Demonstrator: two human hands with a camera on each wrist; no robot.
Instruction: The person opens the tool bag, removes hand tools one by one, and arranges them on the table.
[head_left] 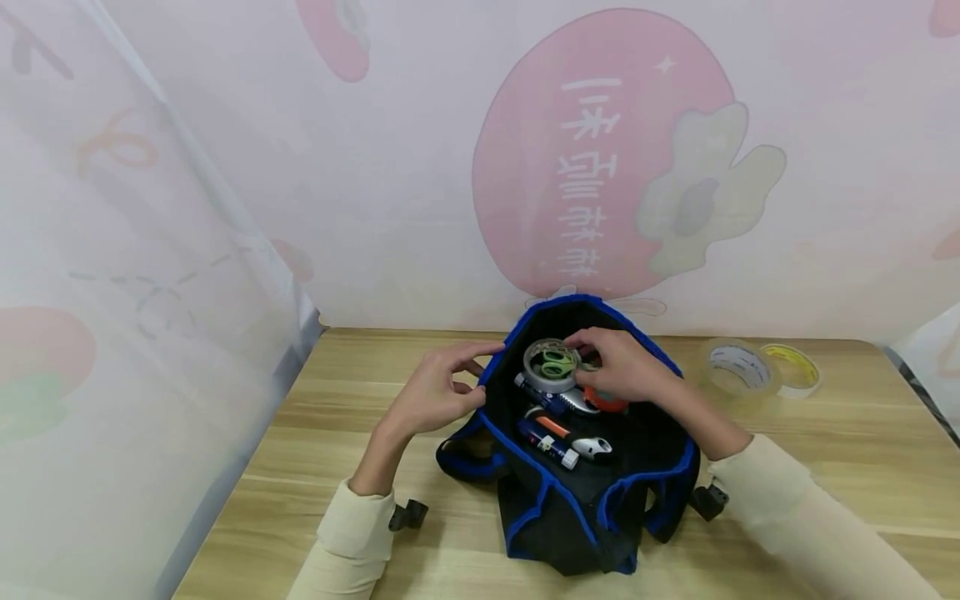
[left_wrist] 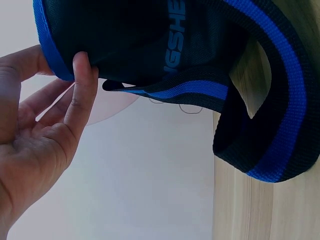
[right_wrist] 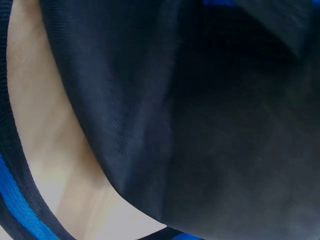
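A black tool bag (head_left: 555, 521) with blue trim stands on the table with its mouth spread. My left hand (head_left: 438, 387) pinches the bag's left rim; in the left wrist view, the thumb and fingers lie on either side of the blue edging (left_wrist: 50, 47). Reaching inside, my right hand (head_left: 618, 367) holds the right side of a roll of clear tape (head_left: 534, 379). Green-handled scissors (head_left: 557, 364) show within the ring. Beneath lie an orange round thing (head_left: 606, 403), an orange-and-black handled tool (head_left: 551, 423) and a dark blue tube with a white cap (head_left: 551, 446).
Two more tape rolls, one clear (head_left: 738, 369) and one yellow (head_left: 793, 371), lie on the wooden table (head_left: 352, 375) right of the bag. A blue-striped strap (left_wrist: 277, 145) loops out at the bag's side. Behind the table hangs a printed cloth (head_left: 390, 208).
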